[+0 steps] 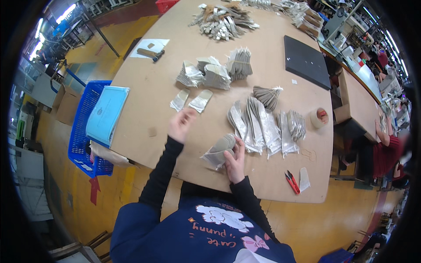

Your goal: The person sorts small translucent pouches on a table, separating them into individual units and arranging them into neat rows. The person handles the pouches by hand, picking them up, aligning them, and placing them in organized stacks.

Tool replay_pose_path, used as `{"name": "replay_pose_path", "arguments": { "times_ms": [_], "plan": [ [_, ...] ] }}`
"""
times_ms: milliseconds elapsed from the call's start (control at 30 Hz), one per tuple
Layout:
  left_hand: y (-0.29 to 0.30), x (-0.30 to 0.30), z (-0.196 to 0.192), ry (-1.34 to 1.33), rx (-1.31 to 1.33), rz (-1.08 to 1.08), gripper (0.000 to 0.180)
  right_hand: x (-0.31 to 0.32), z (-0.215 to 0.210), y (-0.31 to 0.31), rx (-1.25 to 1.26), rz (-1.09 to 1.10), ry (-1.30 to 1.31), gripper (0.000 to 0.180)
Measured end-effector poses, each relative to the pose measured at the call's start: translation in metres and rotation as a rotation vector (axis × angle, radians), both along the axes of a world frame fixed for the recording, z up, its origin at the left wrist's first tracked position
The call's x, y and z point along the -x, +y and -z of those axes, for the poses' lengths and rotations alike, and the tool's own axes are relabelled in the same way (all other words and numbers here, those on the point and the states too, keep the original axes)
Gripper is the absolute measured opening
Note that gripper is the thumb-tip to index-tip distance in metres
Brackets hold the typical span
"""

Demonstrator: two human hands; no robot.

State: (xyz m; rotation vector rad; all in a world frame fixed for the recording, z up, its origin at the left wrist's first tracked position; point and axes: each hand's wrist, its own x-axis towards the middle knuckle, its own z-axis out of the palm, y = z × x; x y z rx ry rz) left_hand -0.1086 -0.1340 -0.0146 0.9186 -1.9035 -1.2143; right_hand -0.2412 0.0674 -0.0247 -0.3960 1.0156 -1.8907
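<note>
— Cardboard-brown table top [149,92], and what lies nearest to the person on it?

— One pair of red-handled snips [291,182] at the near edge, with a single pale strip [304,179] just beside them. Then the right hand [234,160], fingers curled around a small stack of grey insole-shaped pieces [220,149], each rounded at the toe and backed with crinkly silver film. That stack sits at the near middle of the table, right in front of the person.

— And the other hand?

— The left hand [181,124] is blurred; it hovers over bare table with fingers loosely bent, and I cannot tell whether it pinches anything. Two loose pieces [191,100] lie just beyond it, side by side, flat and silvery.

— Counted piles?

— To the right of the hands, about four fanned rows of sleeved pieces [263,125], overlapping like shingles — the exact count is hard to read. One roll of tape [319,117] stands beside them. Further back, one fanned grey bundle [266,95], then three thicker bundles [217,72] close together.

— Past those?

— One dark flat board [306,61] on the right, one hammer [152,53] on a white sheet to the left, and a loose heap of cut pieces [223,22] at the far end. Off the table's left edge, one blue plastic crate [83,131] with a pale blue folder [107,114] on top.
</note>
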Motion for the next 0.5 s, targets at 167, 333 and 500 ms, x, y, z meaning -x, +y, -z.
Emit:
{"name": "replay_pose_path", "arguments": {
  "times_ms": [167, 333, 500],
  "plan": [
    [0.107, 0.014, -0.021, -0.065, 0.193, 0.216, 0.057, -0.001, 0.002, -0.001, 0.018, 0.010, 0.018, 0.064],
    [0.116, 0.019, -0.012, -0.108, 0.216, 0.147, 0.070, 0.000, 0.005, 0.000, 0.067, 0.023, -0.118, 0.055],
    [0.124, 0.019, 0.002, 0.128, 0.098, 0.121, 0.050, 0.005, 0.009, 0.003, 0.052, 0.010, -0.112, 0.057]
  ]
}}
